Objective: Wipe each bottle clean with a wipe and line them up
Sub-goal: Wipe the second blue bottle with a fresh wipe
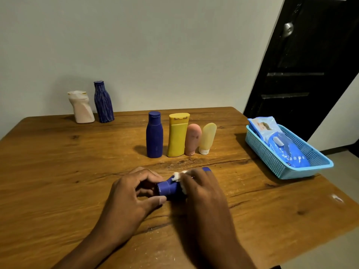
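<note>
Head view: a small blue bottle (169, 188) is held lying on its side just above the wooden table (58, 171), near the front edge. Its cap end is pinched by the left hand (134, 193), while a white wipe (179, 178) is pressed over its body by the closed right hand (200, 188). Four bottles are lined up behind: dark blue bottle (154, 135), yellow bottle (177, 135), pink tube (193, 139) and pale yellow tube (207, 138). If the row is bumped, the narrow tubes could probably be toppled.
</note>
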